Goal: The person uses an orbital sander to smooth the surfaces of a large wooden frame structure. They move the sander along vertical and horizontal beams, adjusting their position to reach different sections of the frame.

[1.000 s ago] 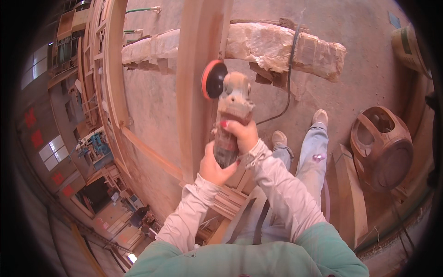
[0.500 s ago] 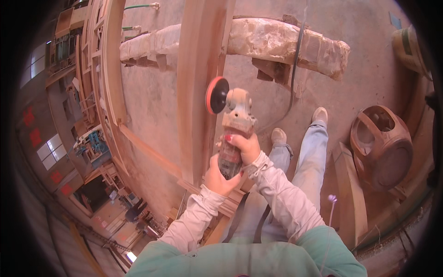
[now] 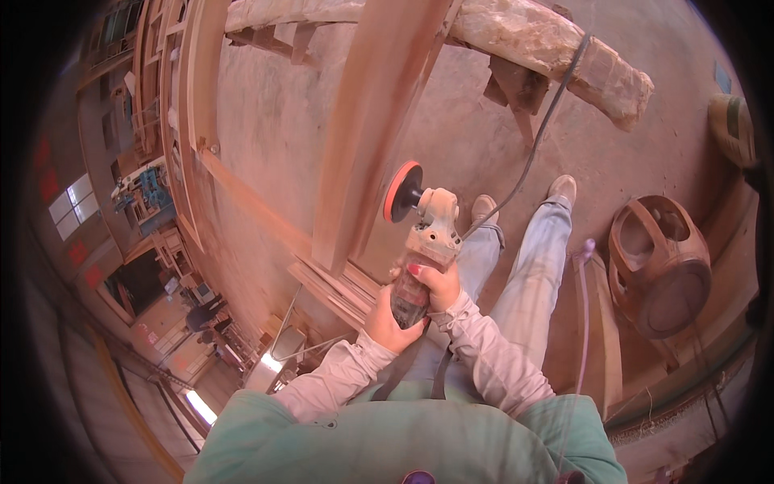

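Both my hands are wrapped round an angle grinder (image 3: 426, 250) fitted with a round sanding pad (image 3: 403, 192), black behind with an orange-red face. My left hand (image 3: 387, 320) closes on the rear of its body, and my right hand (image 3: 440, 284) grips it from the right side, just behind the gear head. The pad stands on edge with its face toward a long reddish wooden beam (image 3: 379, 105). A small gap seems to show between pad and beam. Whether the disc is spinning, I cannot tell.
A padded trestle (image 3: 532, 36) wrapped in plastic supports the beam. A dark cable (image 3: 540, 129) crosses the floor. Right of my legs stand a barrel-shaped wooden stool (image 3: 661, 266) and a plank (image 3: 601, 339). Wooden strips (image 3: 343, 286) lie at the left, with machines beyond.
The grinder sits lower and farther right in view, and its pad now shows apart from the beam. The beam and trestle have shifted in view as my head moved. Both hands keep their grip.
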The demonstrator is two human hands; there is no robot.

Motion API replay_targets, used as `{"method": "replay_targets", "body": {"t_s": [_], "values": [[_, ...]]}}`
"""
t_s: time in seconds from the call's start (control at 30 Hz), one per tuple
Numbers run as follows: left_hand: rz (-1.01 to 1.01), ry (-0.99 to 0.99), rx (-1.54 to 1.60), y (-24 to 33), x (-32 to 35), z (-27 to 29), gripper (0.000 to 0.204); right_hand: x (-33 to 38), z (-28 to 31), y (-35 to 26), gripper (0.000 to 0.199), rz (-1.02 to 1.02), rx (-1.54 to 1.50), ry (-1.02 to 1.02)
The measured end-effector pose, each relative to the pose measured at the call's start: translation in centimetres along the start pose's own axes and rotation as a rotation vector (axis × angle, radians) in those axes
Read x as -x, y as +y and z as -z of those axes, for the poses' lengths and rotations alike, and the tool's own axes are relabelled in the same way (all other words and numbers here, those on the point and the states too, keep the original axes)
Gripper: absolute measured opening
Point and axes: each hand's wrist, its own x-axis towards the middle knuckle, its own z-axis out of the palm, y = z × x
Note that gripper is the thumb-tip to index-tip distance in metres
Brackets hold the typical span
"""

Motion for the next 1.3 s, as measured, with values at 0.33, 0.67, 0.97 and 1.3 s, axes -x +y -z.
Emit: {"method": "replay_targets", "body": {"t_s": [0.33,0.67,0.97,1.3], "values": [[-0.022,-0.007,0.034,-3.7,2.1,-1.1,0.069,0.6,2.2,4.9,0.042,-0.034,0.104,0.069],[-0.083,0.013,-0.024,-2.6,-3.5,2.4,0.070,-3.9,-1.0,2.2,0.043,0.054,-0.051,-0.006],[-0.116,-0.061,0.010,-5.7,-0.8,3.0,0.069,-1.9,-1.0,6.1,0.042,0.155,0.012,0.065],[-0.176,-0.023,-0.047,-6.3,-1.2,3.3,0.067,-2.2,-0.5,8.4,0.045,0.129,0.022,0.050]]}}
